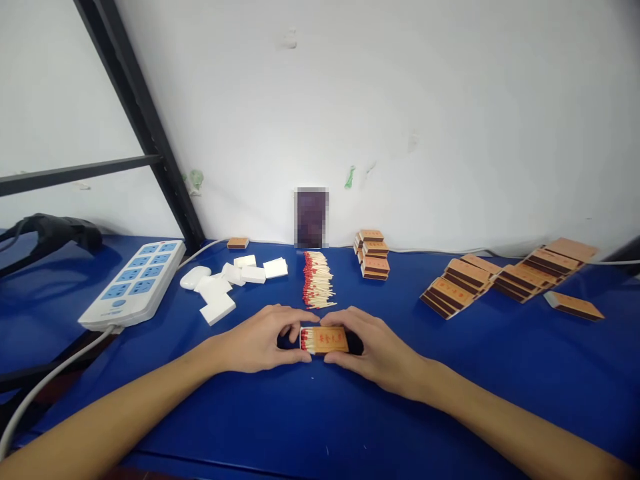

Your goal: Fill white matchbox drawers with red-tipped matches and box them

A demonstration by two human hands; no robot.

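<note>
Orange cardboard wraps the small rectangular matchbox (333,340) between the two hands, low over the blue tabletop (320,420); whether it rests there cannot be told. Its inner tray juts out on the left, packed with red-headed wooden matches (308,340). The right hand (377,343) grasps the sleeve, thumb at the near side and fingers at the far side, while the left hand (257,341) appears to pinch the exposed tray end between thumb and index finger.

The step in hand looks like fitting filled tray and sleeve together; the next move would call for a straight, even push along the length, keeping the match heads under the rim.

Just beyond lies a loose heap of pale matchsticks (319,280). Left of it are scattered white rectangular pieces (219,309); right of it, a stack of orange matchboxes (375,267) and, farther out, overlapping orange-and-brown sleeves (453,291).
</note>
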